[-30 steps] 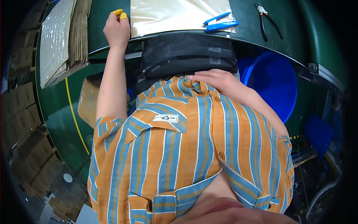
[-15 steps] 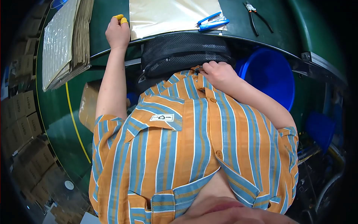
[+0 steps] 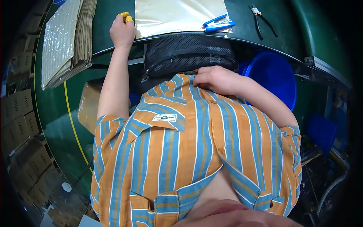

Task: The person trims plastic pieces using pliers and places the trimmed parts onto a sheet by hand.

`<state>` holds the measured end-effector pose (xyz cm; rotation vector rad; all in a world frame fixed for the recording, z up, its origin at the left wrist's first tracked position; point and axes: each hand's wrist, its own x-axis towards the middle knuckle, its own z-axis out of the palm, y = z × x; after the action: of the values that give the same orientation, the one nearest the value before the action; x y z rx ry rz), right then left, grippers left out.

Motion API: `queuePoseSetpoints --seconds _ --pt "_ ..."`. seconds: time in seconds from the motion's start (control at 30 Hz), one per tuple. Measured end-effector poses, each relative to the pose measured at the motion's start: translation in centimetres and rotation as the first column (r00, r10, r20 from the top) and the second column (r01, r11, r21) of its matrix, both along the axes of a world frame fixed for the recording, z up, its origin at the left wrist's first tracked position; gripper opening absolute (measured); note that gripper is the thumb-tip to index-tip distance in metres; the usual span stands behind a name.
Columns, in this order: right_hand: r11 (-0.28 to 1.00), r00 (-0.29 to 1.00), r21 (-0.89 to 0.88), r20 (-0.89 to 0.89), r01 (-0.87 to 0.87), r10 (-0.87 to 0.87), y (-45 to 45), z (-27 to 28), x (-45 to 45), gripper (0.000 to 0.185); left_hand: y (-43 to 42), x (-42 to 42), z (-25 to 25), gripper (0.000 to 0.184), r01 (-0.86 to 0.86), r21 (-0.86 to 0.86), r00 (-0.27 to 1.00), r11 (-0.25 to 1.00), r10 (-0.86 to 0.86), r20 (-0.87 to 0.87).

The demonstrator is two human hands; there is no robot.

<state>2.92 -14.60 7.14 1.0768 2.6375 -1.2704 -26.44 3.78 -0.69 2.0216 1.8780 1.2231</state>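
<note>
My left hand (image 3: pixel 123 33) rests on the green table just left of a pale sheet (image 3: pixel 174 17). Yellow finger covers (image 3: pixel 126 16) sit on two of its fingertips. Its fingers are curled in close together, and nothing shows between them. My right hand (image 3: pixel 219 79) is at the front of my orange and blue striped shirt (image 3: pixel 204 125), its bent fingers gripping the cloth near the hem. Beyond this hand is a black mesh bag (image 3: pixel 189 56) under the table edge. On the sheet's right corner lie blue-handled snips (image 3: pixel 219 25).
Black-handled pliers (image 3: pixel 262 22) lie on the table at the right. A stack of cardboard sheets (image 3: pixel 73 41) stands at the left. A blue bin (image 3: pixel 276 81) is below the table edge. Cartons (image 3: pixel 22 113) are piled at far left, near a fan (image 3: pixel 66 187).
My right hand has shifted slightly down and turned on the shirt, away from the bag. My left hand stays in its place on the table. The whole view has moved a little.
</note>
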Motion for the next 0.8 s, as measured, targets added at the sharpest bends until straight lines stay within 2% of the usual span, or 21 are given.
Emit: queuePoseSetpoints --seconds 0.03,0.07,0.17,0.2,0.27,0.3,0.37,0.4,0.47,0.53,0.6,0.63,0.73,0.77,0.8 --pt "0.994 1.000 0.109 0.011 0.002 -0.004 -0.2 -0.1 -0.1 0.020 0.0 0.0 0.0 0.022 0.002 0.000 1.000 1.000 -0.002 0.002" --pt "0.994 1.000 0.108 0.013 0.005 -0.007 -0.1 -0.3 0.0 0.020 -0.1 0.0 0.1 0.022 -0.001 -0.005 1.000 1.000 0.001 -0.006" --pt "0.964 0.980 0.260 0.200 -0.054 0.000 0.0 -0.6 0.2 0.022 -0.2 0.1 0.3 0.022 -0.006 -0.012 1.000 1.000 0.006 -0.013" --pt "0.965 0.980 0.258 0.201 -0.051 -0.002 -0.2 -0.9 0.5 0.022 -0.3 0.2 0.4 0.022 -0.013 -0.016 1.000 1.000 0.012 -0.013" --pt "0.938 0.998 0.340 -0.052 0.062 -0.047 -0.6 -1.8 1.6 0.020 -0.4 0.2 0.4 0.022 -0.004 -0.029 1.000 1.000 0.004 0.005" --pt "0.938 0.998 0.340 -0.051 0.062 -0.048 -0.7 -1.7 2.1 0.020 -0.3 0.2 0.5 0.022 0.001 -0.043 1.000 0.999 0.000 0.023" --pt "0.934 0.969 0.297 -0.204 0.197 -0.140 -0.9 -1.5 3.1 0.021 -0.3 0.2 0.6 0.022 0.004 -0.034 1.000 0.999 -0.003 0.022" --pt "0.936 0.969 0.293 -0.203 0.194 -0.137 -0.9 -1.2 3.4 0.021 -0.4 0.2 0.5 0.022 0.007 -0.025 1.000 1.000 -0.007 0.019" --pt "0.929 0.941 0.224 -0.238 0.294 -0.241 -1.0 -0.7 3.7 0.025 -0.2 0.0 0.3 0.024 0.006 -0.015 1.000 1.000 -0.006 0.002" --pt "0.940 0.933 0.160 -0.251 0.301 -0.256 -0.9 -1.0 2.6 0.025 -0.3 0.0 0.0 0.025 0.013 -0.009 1.000 1.000 -0.013 -0.015" --pt "0.970 0.959 0.011 -0.154 0.241 -0.237 -0.7 -1.1 1.6 0.024 -0.3 0.0 0.1 0.025 -0.008 0.003 0.997 1.000 0.008 -0.074" --pt "0.968 0.957 0.012 -0.156 0.250 -0.245 -0.4 -0.7 1.9 0.024 -0.2 0.1 0.2 0.025 0.001 0.004 0.997 1.000 -0.001 -0.075" --pt "0.907 0.872 -0.091 -0.251 0.411 -0.420 0.7 1.8 3.6 0.016 -0.4 0.2 0.5 0.024 0.001 -0.037 0.998 0.999 -0.003 -0.055" --pt "0.892 0.843 -0.023 -0.317 0.451 -0.434 1.0 2.0 4.8 0.013 -0.5 0.3 0.7 0.024 -0.006 -0.056 1.000 0.998 0.004 -0.026" --pt "0.861 0.839 0.145 -0.350 0.487 -0.416 1.7 1.9 6.2 0.012 -0.6 0.4 0.7 0.024 -0.012 -0.079 1.000 0.997 0.012 0.002"
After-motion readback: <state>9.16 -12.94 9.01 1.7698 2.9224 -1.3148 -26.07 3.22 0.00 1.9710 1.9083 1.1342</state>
